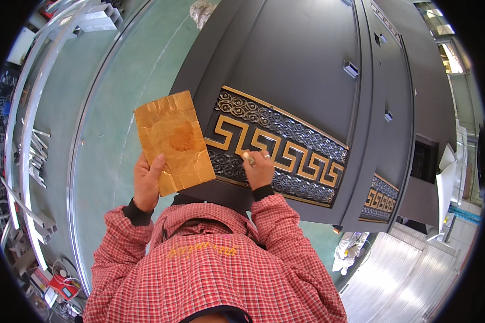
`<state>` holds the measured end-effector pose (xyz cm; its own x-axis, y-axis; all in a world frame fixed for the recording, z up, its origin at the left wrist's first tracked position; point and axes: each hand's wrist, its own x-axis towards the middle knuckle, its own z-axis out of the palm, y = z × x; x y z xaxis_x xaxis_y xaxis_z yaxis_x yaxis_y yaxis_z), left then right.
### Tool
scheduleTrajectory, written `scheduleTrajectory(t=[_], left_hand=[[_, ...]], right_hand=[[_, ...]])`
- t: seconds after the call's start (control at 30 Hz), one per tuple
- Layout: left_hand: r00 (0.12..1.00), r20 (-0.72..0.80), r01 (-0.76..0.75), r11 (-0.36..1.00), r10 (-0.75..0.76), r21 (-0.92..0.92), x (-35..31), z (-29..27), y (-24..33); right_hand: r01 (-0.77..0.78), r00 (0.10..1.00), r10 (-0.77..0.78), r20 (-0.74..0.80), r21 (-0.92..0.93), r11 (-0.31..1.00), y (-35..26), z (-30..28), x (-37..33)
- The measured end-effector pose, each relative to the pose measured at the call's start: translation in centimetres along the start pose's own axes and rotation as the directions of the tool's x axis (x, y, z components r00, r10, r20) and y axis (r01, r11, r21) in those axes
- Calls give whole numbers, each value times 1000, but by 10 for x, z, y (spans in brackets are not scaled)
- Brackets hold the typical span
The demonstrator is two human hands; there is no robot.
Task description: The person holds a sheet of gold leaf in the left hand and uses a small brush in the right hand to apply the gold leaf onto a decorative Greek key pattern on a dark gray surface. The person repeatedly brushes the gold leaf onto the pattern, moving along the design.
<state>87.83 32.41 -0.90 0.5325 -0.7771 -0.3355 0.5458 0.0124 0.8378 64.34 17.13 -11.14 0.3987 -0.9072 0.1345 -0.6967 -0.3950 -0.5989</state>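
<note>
My left hand [149, 180] grips the lower edge of a flat cardboard piece [173, 126], its thumb pressed on the face. Gold paint coats the board, with a darker, thicker patch in the middle. In the fingers of my right hand [260, 171] is a small pale piece with a rounded, yellowish end; its kind is hard to make out. That hand rests at the lower part of an ornamental panel [280, 145], next to its gold Greek-key pattern. Dark scrollwork with some gold on it borders the pattern, and a thin gold frame edges the panel.
The panel is set in a large dark grey door [302, 48]. A second decorated panel [380, 199] lies to the right. Small metal fittings [351, 69] stick up from the surface. Long metal profiles [35, 107] lie at the left beyond the green floor [108, 107].
</note>
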Motion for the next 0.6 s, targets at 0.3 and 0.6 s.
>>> scheduleTrajectory(t=[0.3,0.6], left_hand=[[992,110,66,998,-66,8,20,3,-13],[906,384,167,984,-177,58,45,18,-17]], right_hand=[[-141,978,169,-122,208,968,-30,-71,8],[35,988,4,-155,246,969,-145,-90,21]])
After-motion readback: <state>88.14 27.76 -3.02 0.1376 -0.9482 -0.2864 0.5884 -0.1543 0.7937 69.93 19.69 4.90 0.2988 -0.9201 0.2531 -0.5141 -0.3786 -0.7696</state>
